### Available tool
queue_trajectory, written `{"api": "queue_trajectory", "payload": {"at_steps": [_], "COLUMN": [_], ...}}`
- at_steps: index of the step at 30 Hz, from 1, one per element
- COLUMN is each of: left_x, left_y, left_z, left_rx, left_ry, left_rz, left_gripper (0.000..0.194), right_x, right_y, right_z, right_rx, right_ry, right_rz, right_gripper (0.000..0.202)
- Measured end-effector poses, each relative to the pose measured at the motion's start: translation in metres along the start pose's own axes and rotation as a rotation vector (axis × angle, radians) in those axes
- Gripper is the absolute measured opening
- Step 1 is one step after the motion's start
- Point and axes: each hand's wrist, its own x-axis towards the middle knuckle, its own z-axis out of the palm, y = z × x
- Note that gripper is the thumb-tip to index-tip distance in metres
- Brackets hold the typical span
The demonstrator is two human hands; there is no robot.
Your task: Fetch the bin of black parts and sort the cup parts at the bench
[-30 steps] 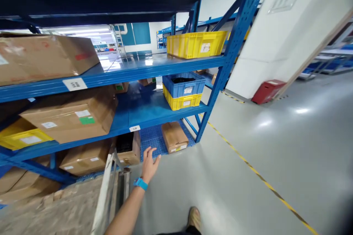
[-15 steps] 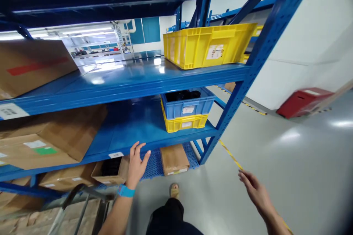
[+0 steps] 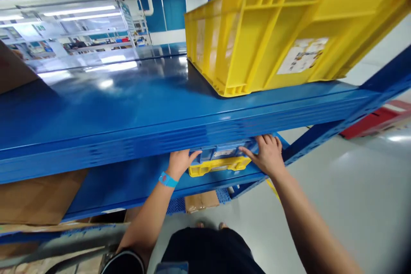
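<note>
- In the head view, the blue crate [image 3: 224, 151] sits on top of the low yellow crate [image 3: 221, 165], and both are on the lower shelf [image 3: 135, 184]
- The left hand [image 3: 180, 163] is at the left end of the blue crate, with its thumb out along the front; its other fingers are partly hidden by the upper shelf [image 3: 144, 94], so I cannot tell how far they are closed
- The right hand [image 3: 269, 155] holds the right end of the blue crate, its fingers bent over the edge and its thumb spread toward the front, as it seems in this slightly blurred part
- The large yellow bin [image 3: 289, 30] with a white label stands on the upper shelf, above the hands
</note>
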Motion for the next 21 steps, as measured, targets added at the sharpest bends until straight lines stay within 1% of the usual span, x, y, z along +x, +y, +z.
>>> {"api": "queue_trajectory", "payload": {"at_steps": [2, 4, 6, 8, 10, 14, 17, 21], "left_x": [-0.002, -0.012, -0.026, -0.043, -0.059, -0.089, -0.110, -0.130], "left_y": [-0.003, -0.004, -0.001, 0.005, 0.014, 0.034, 0.043, 0.045], "left_z": [0.009, 0.009, 0.003, -0.009, -0.021, -0.043, -0.050, -0.049], "left_rx": [-0.015, -0.016, 0.022, 0.077, 0.090, -0.012, -0.055, -0.088], "left_ry": [0.009, 0.014, -0.013, -0.033, -0.012, 0.066, 0.090, 0.095], "left_rz": [-0.020, -0.009, -0.010, 0.002, 0.039, 0.113, 0.115, 0.090], "left_gripper": [0.043, 0.040, 0.034, 0.027, 0.019, 0.012, 0.008, 0.002], "right_x": [0.005, 0.002, -0.007, -0.019, -0.032, -0.057, -0.070, -0.079], "right_y": [0.009, 0.012, 0.011, 0.006, 0.001, -0.003, -0.001, 0.004], "right_z": [0.011, 0.012, 0.004, -0.009, -0.022, -0.045, -0.059, -0.069], "right_rx": [-0.032, -0.014, 0.027, 0.072, 0.123, 0.204, 0.208, 0.238], "right_ry": [-0.050, -0.062, -0.042, -0.019, -0.002, 0.011, -0.014, -0.044], "right_rz": [-0.004, -0.014, -0.035, -0.058, -0.078, -0.145, -0.185, -0.206], "right_gripper": [0.069, 0.071, 0.069, 0.065, 0.060, 0.051, 0.047, 0.045]}}
